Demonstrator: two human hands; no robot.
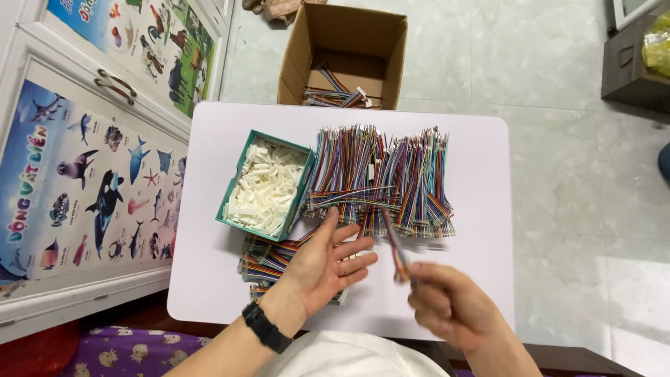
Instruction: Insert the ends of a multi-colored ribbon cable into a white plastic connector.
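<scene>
A: hands status?
B: left hand is palm up, fingers spread, nothing in it. black watch on that wrist. right hand is pinched closed on 1 short strip of multicoloured ribbon wire, blurred, so the exact finger hold is unclear

A: where does the strip sit?
B: rising from the right fingertips, tilted toward the left hand, its top end just short of the big wire pile. not touching the left hand as far as I can tell

A: under the left hand?
B: flat stack of wire bundles, partly covered by the palm and wrist. can't tell if the hand rests on it or hovers

A: further out?
B: just beyond both hands, a heap of cut ribbon wires, laid mostly lengthwise away from the hands, roughly 2 clumps side by side. beyond the left hand and beside that heap, a teal box full of small white plastic connectors

A: surface?
B: all on a white table. past its far edge, an open cardboard box on the tiled floor with a few more wires inside. off the left hand's side, a cabinet door with a sea animal poster
</scene>
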